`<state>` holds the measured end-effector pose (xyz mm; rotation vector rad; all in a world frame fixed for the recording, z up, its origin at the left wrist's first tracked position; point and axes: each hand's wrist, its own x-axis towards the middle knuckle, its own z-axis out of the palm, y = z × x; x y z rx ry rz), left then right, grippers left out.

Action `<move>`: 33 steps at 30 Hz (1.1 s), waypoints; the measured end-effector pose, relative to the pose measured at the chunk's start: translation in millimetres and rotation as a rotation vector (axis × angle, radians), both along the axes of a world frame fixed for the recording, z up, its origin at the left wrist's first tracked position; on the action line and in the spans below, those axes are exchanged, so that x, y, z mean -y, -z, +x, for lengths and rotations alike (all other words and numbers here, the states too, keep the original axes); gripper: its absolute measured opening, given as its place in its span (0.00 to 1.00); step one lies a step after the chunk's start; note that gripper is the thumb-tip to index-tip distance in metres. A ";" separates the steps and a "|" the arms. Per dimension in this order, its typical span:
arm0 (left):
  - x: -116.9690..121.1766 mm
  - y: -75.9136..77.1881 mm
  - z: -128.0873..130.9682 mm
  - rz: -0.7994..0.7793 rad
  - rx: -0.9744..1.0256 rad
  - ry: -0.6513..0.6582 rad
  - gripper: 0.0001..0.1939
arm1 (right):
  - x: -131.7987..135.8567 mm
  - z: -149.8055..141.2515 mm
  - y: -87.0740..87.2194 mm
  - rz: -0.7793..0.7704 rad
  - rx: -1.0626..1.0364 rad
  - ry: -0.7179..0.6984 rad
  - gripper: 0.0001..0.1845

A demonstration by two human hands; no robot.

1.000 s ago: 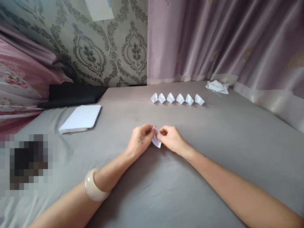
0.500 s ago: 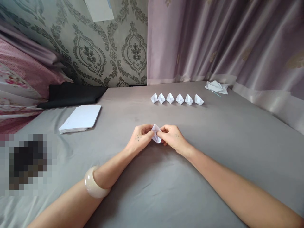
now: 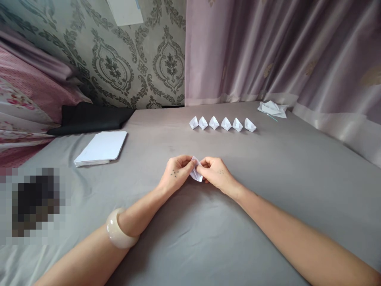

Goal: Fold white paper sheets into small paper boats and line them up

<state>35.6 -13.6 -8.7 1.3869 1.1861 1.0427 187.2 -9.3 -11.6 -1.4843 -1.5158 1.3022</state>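
Note:
A small folded white paper boat [image 3: 197, 174] is held between my two hands, just above the grey sheet [image 3: 190, 222]. My left hand [image 3: 177, 171] pinches its left side, thumb on top. From the other side, my right hand [image 3: 216, 171] grips it with the thumb pressed into the fold. My fingers partly cover the paper, and the fingertips behind it are hidden. Beyond my hands, several finished-looking white paper boats [image 3: 214, 123] stand in a row.
At the left lies a stack of white paper [image 3: 101, 147], with a black cloth [image 3: 92, 117] behind it. Crumpled white paper [image 3: 272, 108] and a thin bluish stick [image 3: 272, 118] lie at the far right by the curtain [image 3: 238, 51]. A blurred dark patch [image 3: 37, 202] is at lower left.
The paper boat has tilted slightly and looks narrower between my thumbs. My left thumb has shifted a little on it. Both hands stay in nearly the same place.

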 end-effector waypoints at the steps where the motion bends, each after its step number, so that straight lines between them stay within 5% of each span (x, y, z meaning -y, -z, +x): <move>1: 0.0 -0.1 -0.2 -0.005 -0.004 -0.007 0.14 | 0.1 0.2 0.4 0.007 0.009 -0.001 0.07; 11: -1.1 1.9 -1.5 0.024 -0.071 0.012 0.13 | -0.4 -0.3 1.9 0.054 0.017 -0.009 0.07; 18: -10.1 5.8 -8.9 0.121 -0.115 -0.113 0.10 | 4.0 2.8 -9.3 0.144 -0.063 0.065 0.15; 21: -13.7 3.6 -12.3 0.132 -0.146 -0.175 0.09 | 11.7 4.3 -12.4 0.414 0.054 0.089 0.16; 25: -13.0 0.0 -12.6 0.170 -0.211 -0.207 0.09 | 22.7 3.3 -9.2 0.703 0.347 -0.082 0.13; 29: -11.1 -1.5 -11.1 0.204 -0.257 -0.219 0.08 | 25.7 0.4 -3.5 0.748 0.631 -0.172 0.09; 33: -10.7 -2.5 -10.8 0.163 -0.202 -0.183 0.09 | 22.8 1.2 -1.4 0.757 0.659 -0.140 0.11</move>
